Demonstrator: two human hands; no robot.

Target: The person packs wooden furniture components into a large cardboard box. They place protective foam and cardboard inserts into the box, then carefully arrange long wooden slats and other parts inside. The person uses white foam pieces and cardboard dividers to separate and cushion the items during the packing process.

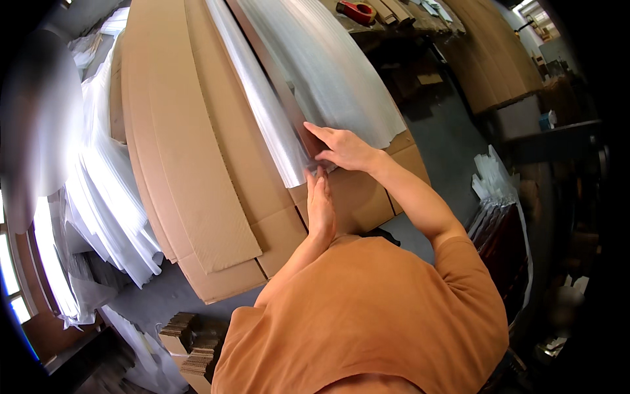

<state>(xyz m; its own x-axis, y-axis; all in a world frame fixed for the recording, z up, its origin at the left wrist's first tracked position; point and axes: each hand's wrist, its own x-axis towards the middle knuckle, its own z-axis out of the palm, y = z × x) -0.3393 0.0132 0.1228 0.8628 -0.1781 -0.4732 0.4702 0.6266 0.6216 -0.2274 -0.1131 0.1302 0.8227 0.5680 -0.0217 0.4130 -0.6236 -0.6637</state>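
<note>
The long metal strip [279, 88], one of its kind in view, lies lengthwise on stacked cardboard sheets [197, 164], flanked by two sheets of translucent white foam wrap, a narrow one [259, 98] on its left and a wider one [328, 72] on its right. Its far end runs out of the top edge, and its near end is hidden under the hands. The right hand [344, 150] lies flat and spread on that near end, pressing it and the wrap down. The left hand [320, 207] sits just below, fingers straight, touching the wrap's edge; whether it pinches anything I cannot tell. One red tape dispenser [357, 11] rests far off.
</note>
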